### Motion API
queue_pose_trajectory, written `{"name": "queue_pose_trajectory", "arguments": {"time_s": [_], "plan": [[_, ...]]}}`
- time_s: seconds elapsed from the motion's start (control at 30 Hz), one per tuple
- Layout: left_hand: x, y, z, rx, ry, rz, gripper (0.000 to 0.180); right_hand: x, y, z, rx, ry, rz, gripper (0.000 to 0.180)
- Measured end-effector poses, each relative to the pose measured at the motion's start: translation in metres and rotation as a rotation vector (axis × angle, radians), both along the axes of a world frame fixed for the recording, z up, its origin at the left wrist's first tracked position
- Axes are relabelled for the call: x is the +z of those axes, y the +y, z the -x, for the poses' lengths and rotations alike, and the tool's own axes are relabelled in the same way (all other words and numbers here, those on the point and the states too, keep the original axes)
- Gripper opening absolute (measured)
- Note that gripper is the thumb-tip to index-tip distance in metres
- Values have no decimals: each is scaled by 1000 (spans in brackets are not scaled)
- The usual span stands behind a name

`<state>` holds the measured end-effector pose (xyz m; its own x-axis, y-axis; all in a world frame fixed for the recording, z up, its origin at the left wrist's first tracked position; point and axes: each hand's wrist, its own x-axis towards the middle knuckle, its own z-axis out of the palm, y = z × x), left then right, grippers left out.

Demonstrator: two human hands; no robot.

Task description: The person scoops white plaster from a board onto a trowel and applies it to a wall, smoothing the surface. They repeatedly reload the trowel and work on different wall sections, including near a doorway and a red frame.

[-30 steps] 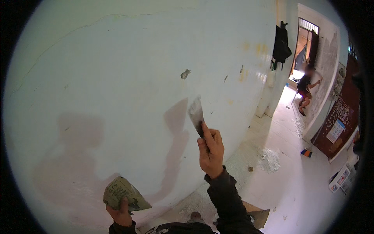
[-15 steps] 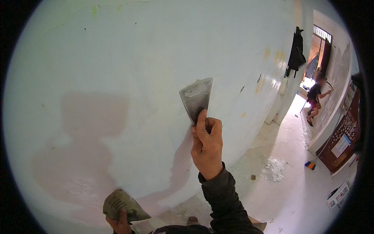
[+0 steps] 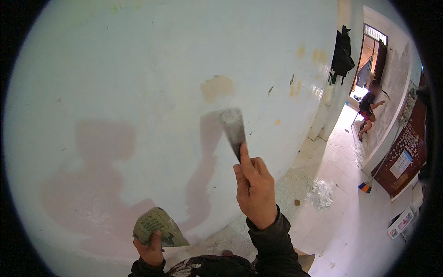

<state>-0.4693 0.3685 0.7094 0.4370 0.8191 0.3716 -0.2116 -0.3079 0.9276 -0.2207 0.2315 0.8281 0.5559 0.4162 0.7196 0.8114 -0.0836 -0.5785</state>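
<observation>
My right hand [image 3: 257, 196] grips a putty knife [image 3: 234, 131] by its lower end, with the forefinger laid along the blade. The broad, whitish blade edge points up and stands a little off the pale wall [image 3: 161, 92], its shadow falling to the left. Just above it is a tan patch [image 3: 217, 88] where the paint is gone. Low on the left, my left hand [image 3: 151, 249] holds an olive-green printed sheet [image 3: 159, 227], folded or bent, thumb on its front; its exact kind is unclear.
White flakes [image 3: 320, 194] lie on the tiled floor beside a small brown block [image 3: 297, 202]. A black bag [image 3: 342, 55] hangs by the doorway. Farther right, another person [image 3: 368, 111] works at a wall. Picture frames [image 3: 400, 222] and a dark red board [image 3: 401, 171] stand at right.
My right hand has moved down and slightly right with the putty knife, uncovering the tan patch. The left hand and green sheet have risen and shifted right. The view has turned slightly.
</observation>
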Motion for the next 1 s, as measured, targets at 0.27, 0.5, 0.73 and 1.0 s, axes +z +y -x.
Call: {"name": "queue_pose_trajectory", "arguments": {"time_s": [0.27,0.5,0.73,1.0], "plan": [[-18,-1,15,82,-43,-55,42,44,52,6,-50,31,-187,49],[-30,22,58,66,71,-38,48,66,94,39,-55,145,-213,53],[-39,38,82,36,42,78,47,73,115,71,-56,191,-324,43],[-30,32,80,-30,-25,91,33,64,89,102,29,200,-142,46]]}}
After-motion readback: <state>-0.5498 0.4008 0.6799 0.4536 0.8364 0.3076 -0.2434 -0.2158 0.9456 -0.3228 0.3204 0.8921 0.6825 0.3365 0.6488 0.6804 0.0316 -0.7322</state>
